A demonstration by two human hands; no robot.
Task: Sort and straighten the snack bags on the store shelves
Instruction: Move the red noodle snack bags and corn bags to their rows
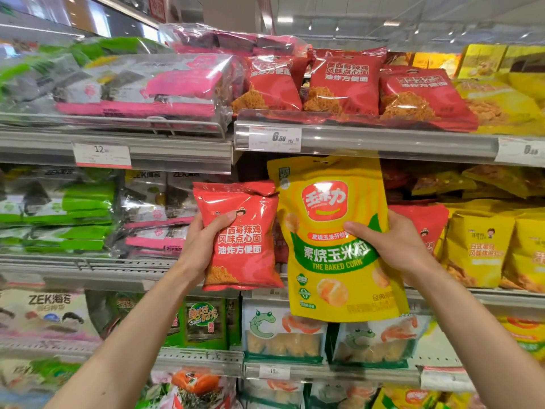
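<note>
My left hand [203, 246] grips a red noodle-snack bag [244, 246] by its left edge, thumb across the front; a second red bag seems stacked behind it. My right hand [386, 243] grips a tall yellow baked-corn bag [333, 208] by its right edge, thumb on the front. Both bags are held upright, side by side, in front of the middle shelf. Matching red noodle bags [345, 84] stand in a row on the upper shelf, above a 6.50 price tag [275, 139].
Yellow snack bags [477, 246] fill the middle shelf at right, with a red bag [424, 222] behind my right hand. Pink and green seaweed packs [141, 87] crowd the left shelves. Shrimp-cracker bags [283, 335] stand below. Metal shelf rails [383, 140] jut forward.
</note>
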